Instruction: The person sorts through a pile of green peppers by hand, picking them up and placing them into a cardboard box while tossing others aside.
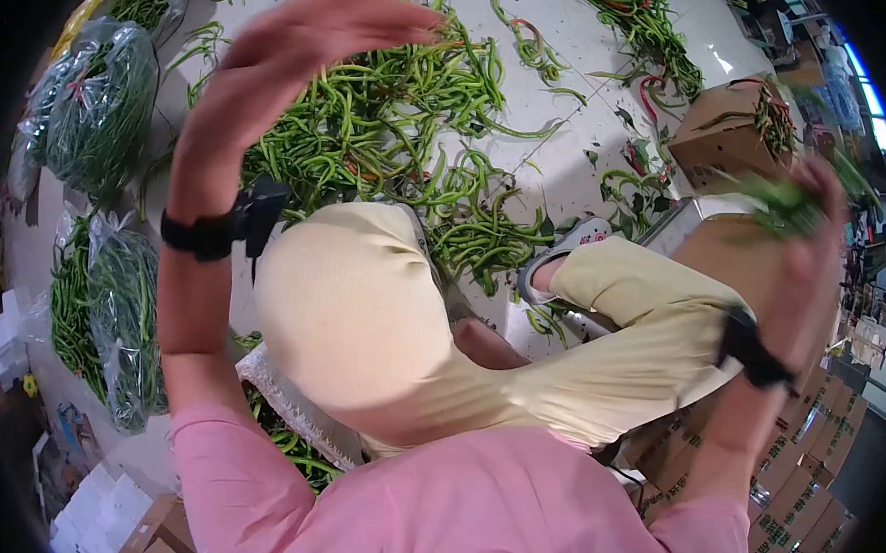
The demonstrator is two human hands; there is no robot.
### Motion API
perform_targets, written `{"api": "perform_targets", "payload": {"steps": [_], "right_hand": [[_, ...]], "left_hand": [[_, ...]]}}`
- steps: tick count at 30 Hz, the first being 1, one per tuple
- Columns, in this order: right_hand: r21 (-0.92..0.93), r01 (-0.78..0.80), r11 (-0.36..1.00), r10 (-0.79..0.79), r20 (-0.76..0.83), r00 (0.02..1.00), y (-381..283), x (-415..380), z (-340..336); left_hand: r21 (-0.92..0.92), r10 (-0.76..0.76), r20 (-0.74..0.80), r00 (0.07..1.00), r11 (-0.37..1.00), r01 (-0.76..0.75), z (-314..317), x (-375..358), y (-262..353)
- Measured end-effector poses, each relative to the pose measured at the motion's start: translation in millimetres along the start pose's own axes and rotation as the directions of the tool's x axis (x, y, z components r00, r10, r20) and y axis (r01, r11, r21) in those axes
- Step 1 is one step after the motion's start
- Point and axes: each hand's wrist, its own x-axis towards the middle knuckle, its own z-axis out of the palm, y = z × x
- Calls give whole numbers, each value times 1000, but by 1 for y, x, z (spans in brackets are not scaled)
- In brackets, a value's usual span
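Note:
My left hand (305, 44) is raised over the big pile of long green peppers (371, 113) on the tiled floor; its fingers are stretched out, blurred, with nothing seen in them. On the right side, my right hand (817, 211) is closed on a bunch of green peppers (775, 206), smeared by motion. The bunch is beside an open cardboard box (735, 257) and below a closed box (721, 136) with some red and green peppers on top. Both wrists wear black bands.
Clear plastic bags of green peppers (101, 108) stand at the left, with more bags (126, 310) below. Flat stacked cartons (803, 476) lie at the lower right. My bent legs (361, 312) are in front of me. More peppers (641, 27) lie at the top.

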Motion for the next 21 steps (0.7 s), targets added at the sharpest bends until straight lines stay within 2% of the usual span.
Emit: {"api": "perform_targets", "payload": {"steps": [1, 3, 4, 5, 7, 8, 9, 10, 11, 12, 13, 14, 15, 16, 17, 18, 19, 20, 21], "right_hand": [[80, -159, 984, 166, -81, 983, 16, -16, -67], [414, -413, 811, 528, -216, 821, 54, -50, -199], [438, -490, 754, 627, -257, 736, 77, -69, -256], [437, -584, 684, 720, -276, 637, 98, -91, -302], [323, -809, 491, 867, -275, 416, 139, -133, -357], [178, -914, 366, 915, -248, 318, 154, -150, -371], [-19, -954, 299, 943, -150, 298, 170, -159, -368], [-330, -850, 410, 836, -237, 495, 179, -141, -364], [-536, -732, 422, 722, -290, 628, 187, -123, -359], [-578, -638, 508, 607, -285, 742, 169, -84, -314], [-491, -586, 644, 553, -231, 801, 137, -44, -256], [-341, -552, 761, 551, -109, 827, 95, -6, -190], [367, -575, 731, 444, 384, 810, 78, 28, -149], [-239, -387, 891, 432, 183, 883, 15, 53, -47], [-215, -394, 894, 447, 346, 825, -8, 77, 8], [-156, -283, 946, 322, 526, 787, -9, 92, 55], [-17, -158, 987, 126, 687, 715, 12, 104, 106], [-60, -165, 984, 156, 730, 666, 14, 108, 158], [13, -176, 984, 101, 776, 622, 16, 108, 210]], "left_hand": [[-135, -12, -212, 977, 991, -17, -13, -19, -5], [-45, -39, -386, 922, 999, 23, -28, -55, -39], [-4, -49, -466, 883, 999, 53, -30, -72, -60], [-198, -198, -465, 863, 973, 117, -29, -84, -77], [-214, -377, -443, 813, 925, 313, -5, -98, -108], [-250, -428, -388, 816, 901, 354, 5, -101, -118], [-282, -472, -339, 814, 876, 391, 15, -102, -128], [-337, -492, -294, 820, 856, 392, 23, -104, -143], [-387, -505, -253, 825, 834, 392, 29, -106, -159], [-422, -499, -220, 838, 824, 379, 35, -106, -175], [-442, -540, -200, 818, 795, 416, 41, -99, -173], [-446, -535, -174, 827, 791, 418, 43, -96, -182], [-449, -525, -146, 838, 790, 417, 45, -91, -193], [-459, -529, -141, 837, 784, 418, 47, -83, -196], [-471, -532, -140, 835, 777, 416, 51, -76, -200], [-483, -536, -142, 832, 771, 414, 54, -68, -204], [-460, -539, -145, 830, 779, 425, 58, -63, -212], [-495, -553, -142, 821, 758, 425, 62, -58, -219], [-527, -565, -139, 813, 737, 423, 67, -54, -227]]}}
